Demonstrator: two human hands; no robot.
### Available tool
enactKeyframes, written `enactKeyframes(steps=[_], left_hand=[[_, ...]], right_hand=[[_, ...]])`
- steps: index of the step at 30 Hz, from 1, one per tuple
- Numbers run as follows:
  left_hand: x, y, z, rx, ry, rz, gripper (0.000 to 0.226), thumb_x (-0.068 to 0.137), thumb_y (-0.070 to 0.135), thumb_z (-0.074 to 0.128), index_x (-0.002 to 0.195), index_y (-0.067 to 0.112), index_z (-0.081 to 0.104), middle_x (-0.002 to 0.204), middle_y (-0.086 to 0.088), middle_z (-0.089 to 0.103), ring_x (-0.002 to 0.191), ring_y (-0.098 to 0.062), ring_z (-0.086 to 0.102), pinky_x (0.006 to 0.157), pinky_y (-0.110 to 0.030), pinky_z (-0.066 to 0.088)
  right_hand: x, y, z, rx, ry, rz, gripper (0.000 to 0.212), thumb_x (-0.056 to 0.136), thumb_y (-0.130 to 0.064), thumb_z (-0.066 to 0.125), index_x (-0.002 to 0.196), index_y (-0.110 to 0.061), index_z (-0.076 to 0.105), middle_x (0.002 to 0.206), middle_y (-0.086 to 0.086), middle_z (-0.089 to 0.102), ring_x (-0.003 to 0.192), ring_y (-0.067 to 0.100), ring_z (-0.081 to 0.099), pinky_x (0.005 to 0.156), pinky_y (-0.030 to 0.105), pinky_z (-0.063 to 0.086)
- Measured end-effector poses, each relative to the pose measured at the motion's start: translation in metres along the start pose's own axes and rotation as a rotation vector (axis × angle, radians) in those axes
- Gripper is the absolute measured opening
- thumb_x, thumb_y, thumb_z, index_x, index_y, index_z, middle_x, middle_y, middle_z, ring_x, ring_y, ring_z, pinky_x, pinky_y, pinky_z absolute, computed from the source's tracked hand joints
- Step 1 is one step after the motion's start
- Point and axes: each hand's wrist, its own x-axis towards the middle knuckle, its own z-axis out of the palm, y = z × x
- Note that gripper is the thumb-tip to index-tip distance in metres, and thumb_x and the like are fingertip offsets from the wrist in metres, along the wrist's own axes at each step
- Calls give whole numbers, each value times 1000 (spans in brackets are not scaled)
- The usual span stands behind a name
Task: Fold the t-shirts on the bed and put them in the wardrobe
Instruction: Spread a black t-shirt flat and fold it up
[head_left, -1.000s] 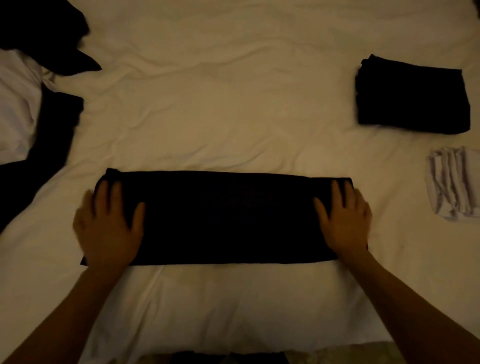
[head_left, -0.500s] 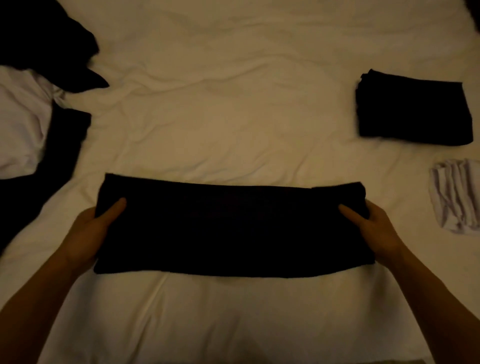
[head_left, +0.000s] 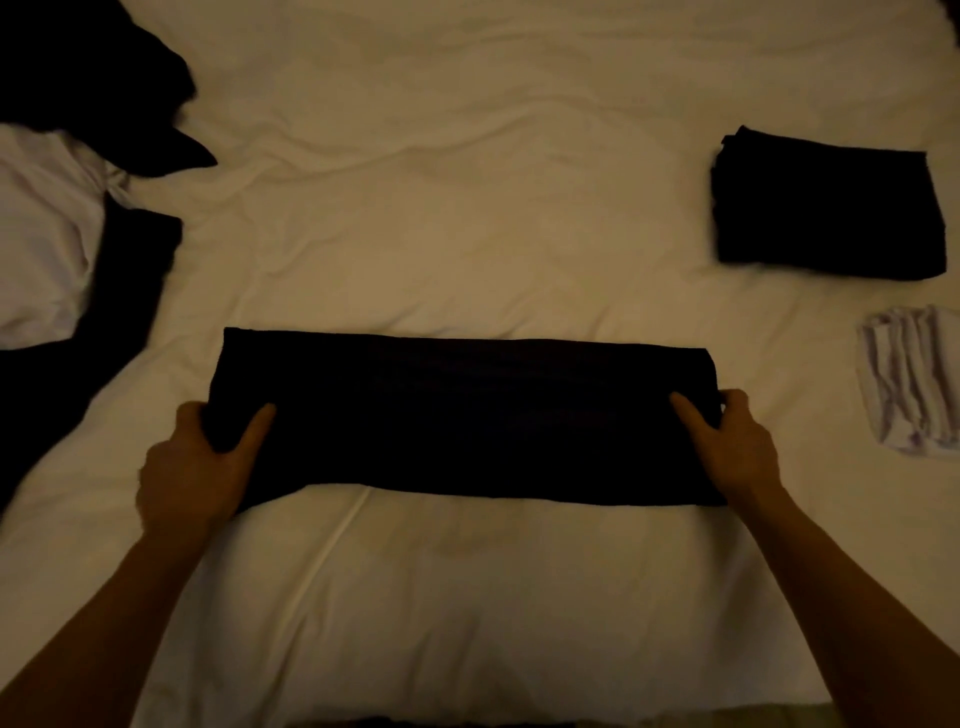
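A black t-shirt (head_left: 467, 415), folded into a long strip, lies across the white bed (head_left: 467, 208) in front of me. My left hand (head_left: 200, 467) grips its left end, thumb on top and fingers curled round the edge. At the right end, my right hand (head_left: 732, 441) pinches the cloth the same way. A folded stack of black t-shirts (head_left: 831, 208) sits at the far right, and a folded white t-shirt (head_left: 914, 379) lies below it.
A heap of unfolded black clothes (head_left: 78, 78) and a white garment (head_left: 41, 234) lies at the left edge of the bed. The bed's near edge runs along the bottom of the view.
Both hands went from lying flat on the strip's ends to gripping those ends, thumbs on top. The left end now bunches a little in my left hand.
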Motion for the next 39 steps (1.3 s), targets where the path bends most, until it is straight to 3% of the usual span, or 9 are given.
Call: enactKeyframes(steps=[3, 7, 13, 16, 19, 23, 26, 33, 39], left_hand=[[2, -11, -2, -247, -79, -30, 58, 87, 48, 68, 128, 9, 55, 120, -21, 63, 109, -39, 60, 88, -45, 47], [18, -20, -16, -506, -201, -95, 19, 84, 29, 74, 102, 27, 67, 101, -5, 71, 97, -32, 67, 82, -44, 53], [15, -28, -4, -257, -149, 16, 71, 71, 63, 74, 128, 24, 55, 120, -13, 65, 110, -37, 61, 96, -53, 48], [11, -24, 3, 88, 129, 174, 78, 81, 63, 52, 134, 7, 47, 128, -28, 54, 115, -48, 50, 93, -56, 41], [-8, 9, 25, 139, 328, 434, 71, 89, 51, 47, 138, -1, 45, 137, -29, 47, 125, -46, 42, 100, -56, 36], [-46, 87, 88, 182, 211, 821, 59, 94, 40, 51, 143, 6, 49, 150, -23, 41, 140, -42, 34, 108, -51, 33], [-58, 130, 130, 263, 89, 868, 56, 98, 39, 39, 148, 14, 42, 158, -14, 32, 147, -35, 24, 115, -50, 28], [-35, 100, 142, 427, 60, 743, 56, 100, 44, 30, 148, 20, 45, 156, -8, 37, 145, -34, 29, 117, -48, 14], [10, 22, 71, 387, 203, 530, 59, 99, 45, 29, 147, 14, 45, 155, -12, 39, 143, -38, 31, 111, -53, 26]], right_hand=[[-6, 7, -2, 3, -28, -33, 58, 91, -47, 61, 129, -5, 44, 117, 18, 61, 99, 37, 58, 80, 38, 45], [-2, 9, -15, 121, 30, -86, 44, 91, -35, 67, 123, -7, 56, 105, 6, 62, 101, 29, 61, 79, 33, 44], [-11, 20, 7, 43, 67, -156, 59, 92, -37, 65, 139, -8, 44, 130, 14, 57, 114, 31, 57, 89, 36, 46], [-8, 13, 10, -197, 319, -195, 63, 97, -42, 54, 143, -3, 38, 132, 23, 49, 117, 42, 50, 94, 50, 44], [-18, -19, 26, -308, 445, -410, 57, 94, -36, 47, 137, 1, 46, 131, 27, 51, 118, 44, 47, 97, 52, 41], [-37, -68, 83, -436, 326, -710, 53, 96, -33, 44, 140, -5, 49, 143, 22, 48, 132, 41, 44, 104, 49, 39], [-39, -86, 120, -492, 224, -799, 52, 96, -30, 47, 143, -8, 47, 150, 18, 43, 139, 36, 38, 109, 48, 35], [-30, -72, 123, -576, 177, -650, 53, 97, -34, 31, 144, -14, 48, 149, 14, 45, 138, 33, 41, 109, 52, 35], [0, 3, 55, -553, 230, -310, 67, 97, -52, 17, 149, -15, 39, 155, 11, 38, 143, 34, 31, 112, 54, 28]])
